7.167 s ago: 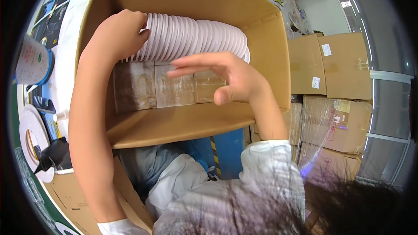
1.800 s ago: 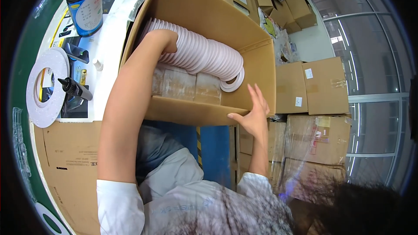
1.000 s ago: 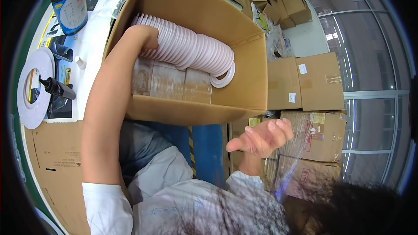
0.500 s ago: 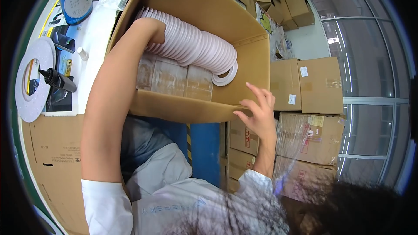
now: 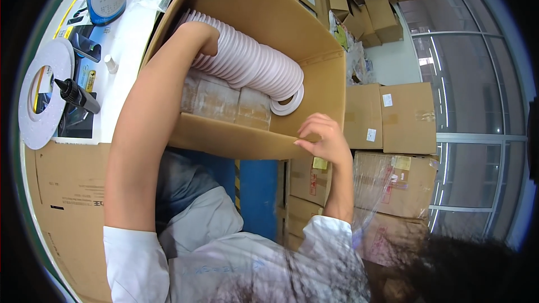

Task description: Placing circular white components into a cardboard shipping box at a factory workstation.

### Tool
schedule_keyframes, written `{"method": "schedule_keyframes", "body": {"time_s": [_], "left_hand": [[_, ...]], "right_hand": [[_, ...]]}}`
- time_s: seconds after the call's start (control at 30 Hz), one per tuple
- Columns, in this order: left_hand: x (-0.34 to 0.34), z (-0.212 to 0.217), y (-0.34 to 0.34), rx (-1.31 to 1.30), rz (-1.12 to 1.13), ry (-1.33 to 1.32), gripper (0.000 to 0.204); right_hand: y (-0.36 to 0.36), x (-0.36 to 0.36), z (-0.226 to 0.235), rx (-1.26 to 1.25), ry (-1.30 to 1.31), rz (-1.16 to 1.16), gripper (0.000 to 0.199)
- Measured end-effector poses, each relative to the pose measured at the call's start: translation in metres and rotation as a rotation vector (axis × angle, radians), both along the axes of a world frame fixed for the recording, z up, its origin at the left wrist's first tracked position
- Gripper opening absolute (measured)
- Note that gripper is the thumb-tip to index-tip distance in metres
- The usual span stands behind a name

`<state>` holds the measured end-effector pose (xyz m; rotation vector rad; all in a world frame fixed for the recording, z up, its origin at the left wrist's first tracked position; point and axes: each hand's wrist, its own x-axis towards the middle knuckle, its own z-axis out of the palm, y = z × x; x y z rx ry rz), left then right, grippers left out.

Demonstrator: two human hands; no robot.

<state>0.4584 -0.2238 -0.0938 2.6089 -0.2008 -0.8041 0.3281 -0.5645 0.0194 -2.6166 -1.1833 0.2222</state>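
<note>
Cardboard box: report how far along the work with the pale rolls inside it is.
Done: the cardboard box holds a long row of pale tape rolls lying over clear-wrapped packs. In hand: the left hand reaches deep inside at the row's far end, and the right hand touches the box's near corner edge. Left: the flaps stand open and the box is unsealed; whether more rolls will fit cannot be told.

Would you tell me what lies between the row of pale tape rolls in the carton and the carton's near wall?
In the head view, clear-wrapped packs fill the stretch between the row of pale tape rolls and the carton near wall, where the right hand rests.
</note>
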Motion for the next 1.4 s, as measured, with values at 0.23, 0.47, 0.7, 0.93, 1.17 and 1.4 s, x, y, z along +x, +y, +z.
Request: {"method": "schedule_keyframes", "body": {"time_s": [0.23,0.47,0.7,0.93,1.17,1.4], "left_hand": [[-0.004,0.004,0.002,-0.009,0.0,0.012,0.025],[-0.005,0.015,0.002,0.014,-0.013,0.026,0.025],[-0.007,0.011,0.0,-0.018,-0.011,0.056,0.028],[-0.015,0.017,0.0,-0.012,0.002,0.018,0.029],[-0.011,0.01,0.001,-0.022,-0.017,-0.017,0.029],[-0.004,0.007,-0.005,-0.014,-0.007,0.031,0.027]], "right_hand": [[-0.01,-0.002,-0.023,0.165,0.158,-0.058,0.017],[0.008,-0.004,-0.031,0.223,0.008,-0.052,0.023],[0.077,-0.027,-0.047,0.431,-0.178,0.101,0.034],[0.099,-0.043,-0.022,0.634,-0.455,0.27,0.035],[0.107,-0.043,-0.02,0.689,-0.453,0.355,0.036],[0.099,-0.039,-0.028,0.745,-0.327,0.35,0.042]]}}
